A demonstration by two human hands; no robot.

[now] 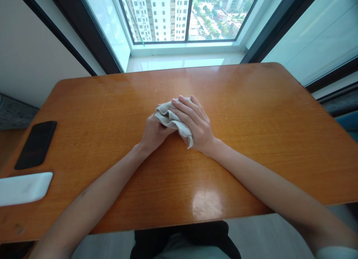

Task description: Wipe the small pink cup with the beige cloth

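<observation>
At the middle of the wooden table (251, 139), a small pale cloth (171, 119) is held between both hands. The right hand (195, 125) is laid over the top of the cloth, palm down, with its fingers (183, 109) stretched toward the left and curled lightly over the bundle; the grip is closed on the fabric from above. The left hand (152, 134) is placed under and beside the cloth, knuckles toward the camera, its fingers tucked beneath the folds, so that the cloth is clasped on that side too. The two hands are seen touching each other around the bundle. A loose corner of the cloth hangs down at the wrist of the right hand and rests just above the tabletop.

Both forearms are extended forward from the near edge and are angled inward, so that a narrow V is formed with the hands at its tip. The left forearm is laid low over the table; the right one is brought in from the lower right corner.

Well apart from the hands, near the left edge of the table, a black phone (36, 144) is lying flat, and a white flat device (24, 188) is set just beside it, nearer the person. Beyond the far edge, a window (184, 16) with tall buildings outside is seen.
</observation>
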